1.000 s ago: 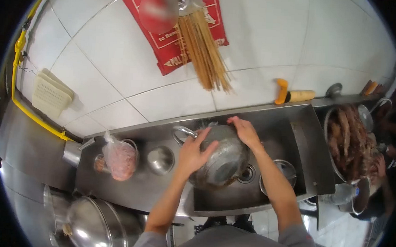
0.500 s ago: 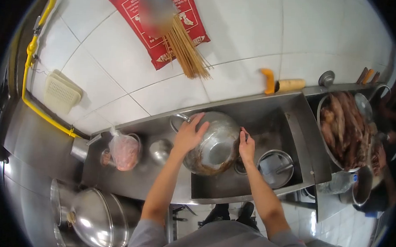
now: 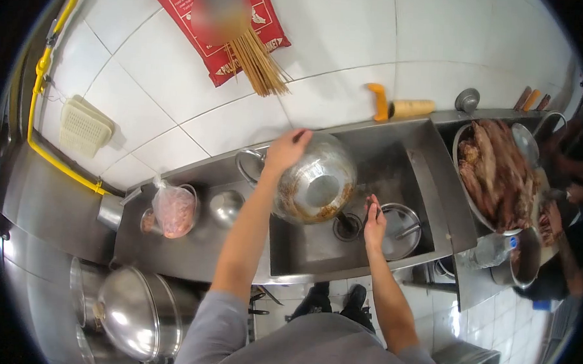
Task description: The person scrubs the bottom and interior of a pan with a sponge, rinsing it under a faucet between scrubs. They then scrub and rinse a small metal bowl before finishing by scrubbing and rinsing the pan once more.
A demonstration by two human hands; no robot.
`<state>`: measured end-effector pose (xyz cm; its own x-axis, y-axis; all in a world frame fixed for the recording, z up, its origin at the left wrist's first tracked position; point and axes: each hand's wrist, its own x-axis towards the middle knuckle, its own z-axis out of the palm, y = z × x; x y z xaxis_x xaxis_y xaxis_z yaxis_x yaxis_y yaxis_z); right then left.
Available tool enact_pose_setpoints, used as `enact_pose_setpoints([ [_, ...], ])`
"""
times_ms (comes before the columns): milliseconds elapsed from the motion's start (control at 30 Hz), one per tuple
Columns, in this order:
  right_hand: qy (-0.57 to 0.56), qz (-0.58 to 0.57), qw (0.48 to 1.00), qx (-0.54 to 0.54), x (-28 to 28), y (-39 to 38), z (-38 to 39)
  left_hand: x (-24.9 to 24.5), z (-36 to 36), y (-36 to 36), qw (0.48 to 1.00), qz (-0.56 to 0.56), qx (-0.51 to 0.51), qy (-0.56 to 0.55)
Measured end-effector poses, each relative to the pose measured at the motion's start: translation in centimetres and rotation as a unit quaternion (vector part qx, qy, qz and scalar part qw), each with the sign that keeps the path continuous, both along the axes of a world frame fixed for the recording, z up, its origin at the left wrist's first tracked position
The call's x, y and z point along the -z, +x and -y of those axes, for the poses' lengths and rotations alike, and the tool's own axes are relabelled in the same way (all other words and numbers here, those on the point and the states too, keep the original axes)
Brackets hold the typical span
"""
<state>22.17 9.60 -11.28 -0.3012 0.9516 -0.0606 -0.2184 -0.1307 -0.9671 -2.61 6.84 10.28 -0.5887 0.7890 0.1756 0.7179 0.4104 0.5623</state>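
A round steel wok (image 3: 320, 186) with brown stains and a flat circular base tilts over the left part of the sink basin (image 3: 396, 157). Its loop handle (image 3: 250, 166) sticks out on the left. My left hand (image 3: 288, 150) grips the wok's far left rim, the fingertips partly hidden behind it. Apart from the wok, my right hand (image 3: 375, 228) hovers over the basin with fingers stretched out and nothing visible in it. Beside that hand is a round steel pot (image 3: 403, 242) with a utensil across it. Between wok and hand shows the drain (image 3: 347, 227).
Left on the counter are a bag of pink meat (image 3: 174, 211) and a steel bowl (image 3: 226, 208). Large meat pieces (image 3: 500, 171) fill a basin on the right, near another person's arm (image 3: 566, 259). A yellow-handled tool (image 3: 378, 102) lies along the wall. A domed steel vessel (image 3: 136, 312) stands lower left.
My right hand has left the wok's right side and moved down over the basin. My left hand has shifted to the far rim, and the wok has tilted away, uncovering the drain.
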Motion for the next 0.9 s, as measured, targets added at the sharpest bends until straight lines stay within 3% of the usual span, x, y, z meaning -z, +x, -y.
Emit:
enact_pose_setpoints([
  [100,-0.01,-0.042,0.999,0.018,0.5,1.4,0.3,1.1,-1.0,-2.9,0.999,0.043,-0.003,-0.012],
  [233,0.063,0.038,0.997,0.008,1.2,2.6,1.2,0.1,-0.5,-1.4,0.999,0.031,-0.009,-0.03],
  [333,0.08,0.109,0.991,-0.022,0.6,3.3,2.0,-0.5,0.7,1.0,0.993,-0.058,0.006,-0.1],
  [367,0.089,0.156,0.983,-0.04,0.3,3.2,2.3,-0.4,1.5,1.8,0.993,-0.088,0.018,-0.077],
  [500,0.104,0.143,0.982,-0.066,-0.8,1.5,2.9,0.0,5.3,4.9,0.992,-0.128,-0.004,0.002],
  [567,0.134,0.148,0.977,-0.079,-2.0,-0.3,2.9,0.7,7.2,4.6,0.993,-0.114,-0.003,0.04],
  [600,0.209,0.135,0.968,-0.044,-3.7,-1.3,3.1,0.4,8.3,4.5,0.997,-0.065,-0.037,0.023],
  [633,0.211,0.132,0.967,-0.049,-5.2,-2.7,3.1,0.2,9.5,4.4,0.997,-0.016,-0.071,0.008],
  [667,0.28,0.122,0.95,-0.058,-7.0,-4.9,3.2,2.1,11.5,2.5,0.994,0.018,-0.081,0.072],
  [700,0.343,0.115,0.93,-0.062,-8.0,-6.5,3.2,3.3,12.6,1.7,0.993,0.016,-0.087,0.076],
  [833,0.421,0.139,0.891,-0.097,-8.7,-13.9,2.3,6.2,15.4,-1.1,0.982,0.05,-0.156,0.098],
  [900,0.392,0.169,0.876,-0.222,-9.3,-17.1,2.1,7.2,16.6,-1.7,0.978,0.06,-0.177,0.095],
])
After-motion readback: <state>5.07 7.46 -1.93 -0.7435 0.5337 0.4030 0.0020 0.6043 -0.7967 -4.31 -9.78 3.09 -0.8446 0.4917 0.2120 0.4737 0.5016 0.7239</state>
